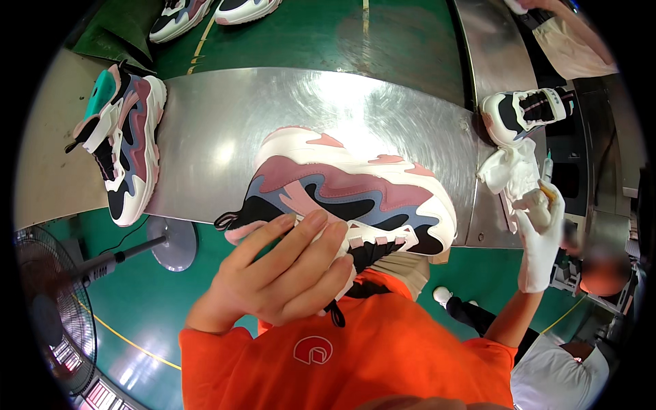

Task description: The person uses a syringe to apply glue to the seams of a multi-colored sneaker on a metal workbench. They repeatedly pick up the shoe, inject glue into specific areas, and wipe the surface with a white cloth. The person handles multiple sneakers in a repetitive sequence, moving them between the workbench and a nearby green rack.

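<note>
A chunky sneaker (355, 184) in white, mauve, blue-grey and black lies on its side in front of me, sole edge facing away. My bare left hand (294, 263) is closed over its collar and tongue, hiding most of the opening. My right hand (540, 236), in a white glove, is raised at the right beside a crumpled white cloth (509, 167). Its fingers are curled, with a small yellowish-brown bit showing at the tips; what that is, I cannot make out.
Another such sneaker (130, 147) stands at the left end of the metal bench (205, 130), and one (526, 113) sits at the right. More shoes (242, 10) are on the green surface beyond. A fan (58, 301) stands lower left. Co-workers' arms (574, 37) and clothing show at right.
</note>
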Demonstrator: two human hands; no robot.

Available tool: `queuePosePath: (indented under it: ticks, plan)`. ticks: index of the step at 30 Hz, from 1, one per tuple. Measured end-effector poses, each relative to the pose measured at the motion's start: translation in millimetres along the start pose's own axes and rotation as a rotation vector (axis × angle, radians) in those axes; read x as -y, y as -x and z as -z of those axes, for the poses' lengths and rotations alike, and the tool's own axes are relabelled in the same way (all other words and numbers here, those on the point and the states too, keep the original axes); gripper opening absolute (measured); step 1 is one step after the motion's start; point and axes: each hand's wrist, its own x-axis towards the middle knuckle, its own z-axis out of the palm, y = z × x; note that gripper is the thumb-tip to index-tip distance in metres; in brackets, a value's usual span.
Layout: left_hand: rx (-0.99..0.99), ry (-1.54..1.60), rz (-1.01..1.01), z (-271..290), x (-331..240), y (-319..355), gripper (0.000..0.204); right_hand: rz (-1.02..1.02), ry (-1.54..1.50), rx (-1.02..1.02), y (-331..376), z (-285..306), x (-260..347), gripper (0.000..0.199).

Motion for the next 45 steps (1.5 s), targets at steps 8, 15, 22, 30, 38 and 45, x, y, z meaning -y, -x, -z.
queuePosePath:
  ticks: [8, 15, 22, 30, 38, 45]
  plan:
    - [0.029, -0.002, 0.013, 2.7, 0.4, -4.5, 0.012, -0.023, -0.196, 0.054, 1.3, -11.2, 18.8, 0.058]
    - [0.009, -0.003, 0.012, -0.5, -0.7, 0.9, 0.011, -0.101, -0.036, -0.016, -2.8, -18.9, -7.6, 0.053]
    - [0.047, 0.004, 0.034, 1.9, -2.7, -2.2, 0.01, 0.05, -0.353, 0.071, 12.4, -9.2, 2.1, 0.05]
    - [0.05, 0.009, 0.044, 1.3, -1.9, -3.8, 0.011, 0.331, -0.768, 0.525, 12.3, -88.7, 48.4, 0.061]
    - [-0.019, 0.013, 0.037, -1.5, 0.5, -5.1, 0.01, 0.501, -0.448, 0.74, -0.6, -104.4, 59.2, 0.059]
    - [-0.001, 0.013, 0.034, 0.6, 2.0, -5.9, 0.011, 0.568, -0.334, 0.278, 15.5, -52.1, 48.3, 0.055]
